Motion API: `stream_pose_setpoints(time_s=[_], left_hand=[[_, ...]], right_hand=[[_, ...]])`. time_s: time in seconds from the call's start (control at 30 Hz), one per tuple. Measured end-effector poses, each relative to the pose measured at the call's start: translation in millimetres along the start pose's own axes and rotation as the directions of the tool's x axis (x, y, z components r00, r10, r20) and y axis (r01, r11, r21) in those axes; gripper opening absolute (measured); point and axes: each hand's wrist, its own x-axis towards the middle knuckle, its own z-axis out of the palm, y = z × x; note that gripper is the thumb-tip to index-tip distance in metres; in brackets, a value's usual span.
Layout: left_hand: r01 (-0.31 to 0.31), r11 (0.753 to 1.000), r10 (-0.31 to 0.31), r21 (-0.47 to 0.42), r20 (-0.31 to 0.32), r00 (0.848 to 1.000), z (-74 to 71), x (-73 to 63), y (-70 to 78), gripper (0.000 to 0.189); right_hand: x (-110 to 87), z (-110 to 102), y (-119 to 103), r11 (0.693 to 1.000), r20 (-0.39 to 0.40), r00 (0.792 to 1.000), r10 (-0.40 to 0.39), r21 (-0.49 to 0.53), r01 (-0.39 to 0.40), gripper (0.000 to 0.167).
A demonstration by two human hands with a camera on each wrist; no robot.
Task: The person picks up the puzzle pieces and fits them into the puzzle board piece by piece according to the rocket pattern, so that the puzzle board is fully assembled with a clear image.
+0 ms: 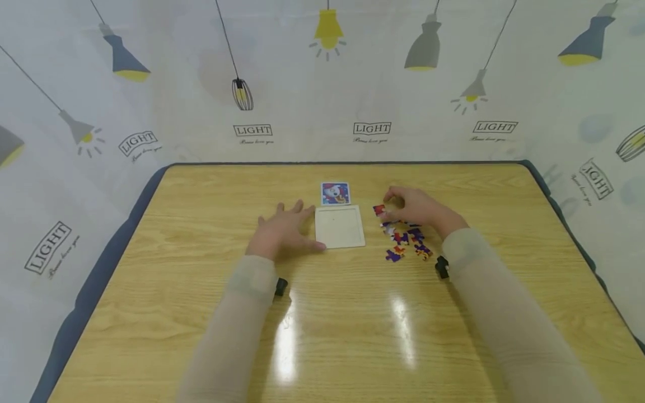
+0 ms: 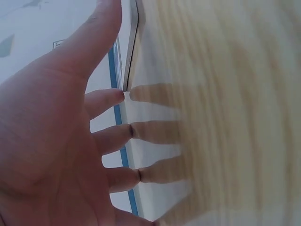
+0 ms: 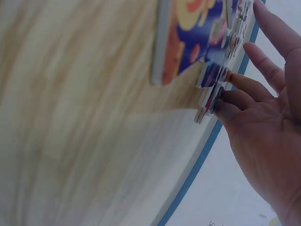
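My left hand [image 1: 283,230] rests on the table with fingers spread, its thumb and index fingertip touching the left side of a pale square puzzle tray [image 1: 340,226]. In the left wrist view its fingertips meet the tabletop and the tray edge [image 2: 131,52]. My right hand [image 1: 418,207] is bent over the far side of a loose pile of puzzle pieces [image 1: 401,238]. Its thumb and index finger are at a red puzzle piece [image 1: 379,210]; whether they pinch it is unclear. Larger pieces [image 3: 193,37] partly block the fingertips in the right wrist view.
A small picture card [image 1: 335,193] with a white cartoon figure lies just beyond the tray. The wooden table [image 1: 342,313] has a dark edge, with a lamp-patterned cloth [image 1: 302,73] behind it and at both sides. Dark wrist-worn devices [image 1: 442,267] show below the sleeves.
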Motion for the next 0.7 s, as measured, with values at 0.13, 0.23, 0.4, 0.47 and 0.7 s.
stream_pose_setpoints(time_s=[0.13,0.23,0.4,0.47,0.7], left_hand=[[0.016,1.000,-0.016,0.002,-0.022,1.000,0.0,-3.7,5.8,0.112],[0.028,1.000,-0.028,0.005,-0.028,0.999,1.2,-3.7,7.2,0.111],[0.036,0.999,-0.036,0.005,-0.033,0.999,4.6,-1.2,6.4,0.108],[0.039,0.999,-0.038,0.009,-0.034,0.999,5.8,-0.6,6.3,0.108],[0.049,0.999,-0.049,0.012,-0.023,0.999,5.2,-3.7,8.5,0.108]], right_hand=[[-0.3,-0.6,-1.2,1.000,-0.008,1.000,-0.016,-0.019,0.016,0.055],[-0.4,-0.1,-3.0,1.000,-0.009,1.000,-0.019,-0.024,0.019,0.053],[0.2,2.4,-5.2,1.000,-0.014,1.000,-0.006,-0.021,0.006,0.048],[0.6,4.0,-5.9,1.000,-0.017,1.000,-0.005,-0.025,0.005,0.047],[3.3,8.6,-10.1,0.999,-0.015,1.000,0.020,-0.038,-0.021,0.045]])
